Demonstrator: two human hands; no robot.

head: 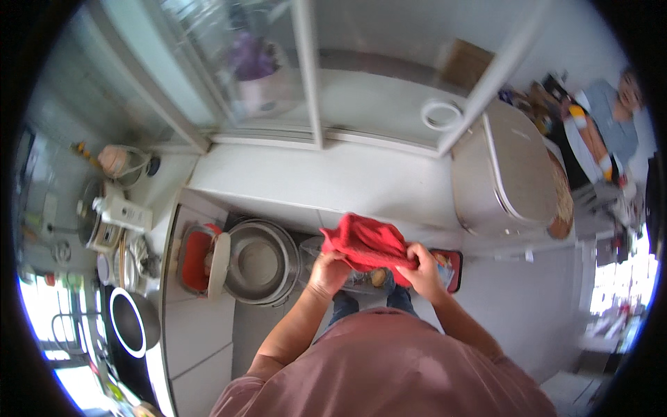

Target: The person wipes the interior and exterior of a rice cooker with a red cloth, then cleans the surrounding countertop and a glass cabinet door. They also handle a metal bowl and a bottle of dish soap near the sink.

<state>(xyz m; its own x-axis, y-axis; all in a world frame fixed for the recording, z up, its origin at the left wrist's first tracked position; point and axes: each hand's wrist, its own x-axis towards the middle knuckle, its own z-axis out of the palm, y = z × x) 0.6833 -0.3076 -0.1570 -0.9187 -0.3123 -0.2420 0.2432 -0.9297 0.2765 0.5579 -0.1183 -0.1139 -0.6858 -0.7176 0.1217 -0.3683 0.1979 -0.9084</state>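
Observation:
A bunched red cloth hangs between my two hands in front of my body. My left hand grips its left lower edge, thumb on top. On the other side my right hand pinches the right end, where a corner droops below the fingers. Just beyond the cloth runs a white ledge below a sliding glass window. Under the cloth, a clear plastic bag with a roundish yellowish item lies near my legs, partly hidden.
Stacked metal basins stand on the floor at left, beside a red-lined bin on the cabinet front. A beige lidded box occupies the ledge's right end. A white bottle and a wok are on the left counter. A red tray sits at right.

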